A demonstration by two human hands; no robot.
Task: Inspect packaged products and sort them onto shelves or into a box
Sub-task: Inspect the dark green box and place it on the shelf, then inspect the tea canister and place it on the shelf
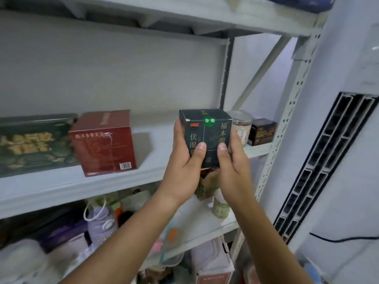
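Head view: dark box (207,136) w/ green round sticker is held up mid-frame in front of the shelf (102,187). It's gripped at 9 o'clock by left hand (182,167) and at 3 o'clock by right hand (233,171), thumbs pressed on its front. Red box (102,144) is seen at its 9 o'clock, clear jar (243,128) at 3.

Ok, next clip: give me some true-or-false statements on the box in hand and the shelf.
1. The left hand and the right hand both grip the dark box. True.
2. The dark box carries a round green sticker. True.
3. The red box stands on the shelf to the right of the dark box. False: it stands to its left.
4. The clear jar lies on top of the red box. False: it stands at the shelf's right end, beside a small black carton.
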